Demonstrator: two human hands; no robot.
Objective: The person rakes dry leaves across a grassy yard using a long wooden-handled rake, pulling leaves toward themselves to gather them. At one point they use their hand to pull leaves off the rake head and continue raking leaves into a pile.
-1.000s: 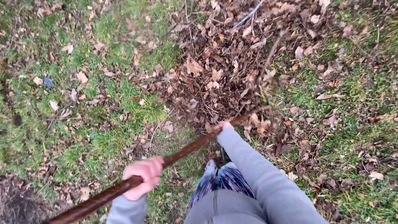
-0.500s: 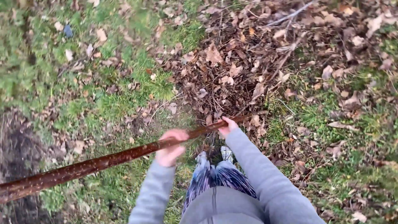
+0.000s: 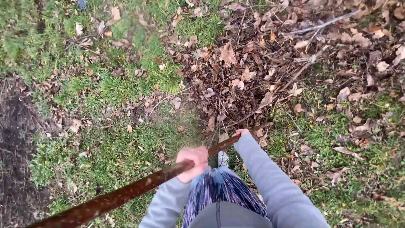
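Observation:
I look down at a long brown wooden rake handle (image 3: 126, 192) that runs from the lower left up toward a pile of dry brown leaves (image 3: 244, 71). My left hand (image 3: 193, 162) is wrapped around the handle near its middle. My right hand (image 3: 241, 133) grips the handle further down, close to the leaf pile; only part of it shows past the grey sleeve (image 3: 270, 177). The rake's head is hidden among the leaves.
Patchy green grass (image 3: 114, 143) with scattered leaves covers the ground. A dark bare-soil patch (image 3: 14, 139) lies at the left edge. Thin fallen sticks (image 3: 320, 25) lie in the leaves at the upper right. Purple streaked trousers (image 3: 219, 190) show below.
The view has shifted; the handle's free end swung from left to lower left. My left hand slid back along it, further from my right hand. The leaf pile sits closer to my hands.

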